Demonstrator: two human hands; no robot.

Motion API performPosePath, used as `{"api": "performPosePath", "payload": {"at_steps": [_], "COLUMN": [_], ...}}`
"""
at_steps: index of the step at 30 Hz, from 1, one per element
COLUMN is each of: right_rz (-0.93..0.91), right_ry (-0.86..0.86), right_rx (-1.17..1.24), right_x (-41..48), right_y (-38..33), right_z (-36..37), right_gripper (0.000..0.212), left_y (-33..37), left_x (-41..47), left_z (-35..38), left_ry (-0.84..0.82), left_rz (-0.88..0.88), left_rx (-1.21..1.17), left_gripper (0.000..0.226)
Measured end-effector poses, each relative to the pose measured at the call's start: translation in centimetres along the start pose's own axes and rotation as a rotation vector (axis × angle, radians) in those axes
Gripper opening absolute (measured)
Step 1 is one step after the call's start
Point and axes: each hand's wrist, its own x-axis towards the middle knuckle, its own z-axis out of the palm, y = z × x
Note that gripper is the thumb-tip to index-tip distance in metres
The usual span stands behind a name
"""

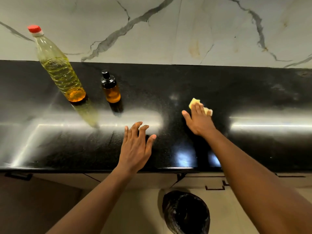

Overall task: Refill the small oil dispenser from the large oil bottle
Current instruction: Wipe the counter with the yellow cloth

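Fingers flat on yellow sponge

**Black Counter, Three Things**

A glossy black countertop crossed mid-frame. At its left stood the large oil bottle, red cap on. Just right of it, apart, stood the small amber dispenser. Right of centre lay a yellow wipe.

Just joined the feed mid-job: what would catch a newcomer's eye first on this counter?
The tall clear oil bottle with its red cap stands at the left rear of the black counter, partly filled with yellow oil. The small amber dispenser, black top on, stands just to its right. Further right, the right hand presses a yellow cloth flat on the counter, while the left hand is spread open nearer the front edge, holding nothing.
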Motion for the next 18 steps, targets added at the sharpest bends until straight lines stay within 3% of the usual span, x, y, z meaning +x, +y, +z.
{"api": "performPosePath", "payload": {"at_steps": [2, 5, 10, 13, 16, 18], "right_rz": [-0.082, -0.386, -0.755, -0.718, -0.476, -0.29], "right_ry": [-0.046, -0.105, -0.143, -0.145, -0.091, -0.061], "right_rx": [0.007, -0.044, -0.028, -0.066, -0.09, -0.087], "right_x": [1.6, -1.6, -12.9, -14.9, -10.7, -6.7], "right_y": [-4.5, -10.4, -8.5, -3.4, 0.0, -0.4], "right_z": [0.5, 2.8, 5.0, 4.1, 2.6, 1.7], "right_gripper": [0.079, 0.074, 0.08, 0.094, 0.103, 0.095], "left_y": [0.3, 0.3, 0.1, 0.2, 0.1, -0.1], "left_x": [0.7, 1.9, 3.3, 3.1, 2.5, 1.9], "left_z": [-0.1, -0.8, -2.1, -2.5, -2.5, -2.4], "left_ry": [0.042, 0.102, 0.128, 0.132, 0.122, 0.11], "left_rz": [-0.022, -0.061, -0.058, -0.053, -0.059, -0.059], "left_rx": [-0.018, -0.038, -0.021, -0.012, 0.005, 0.015], "left_gripper": [0.044, 0.046, 0.051, 0.05, 0.048, 0.047]}}
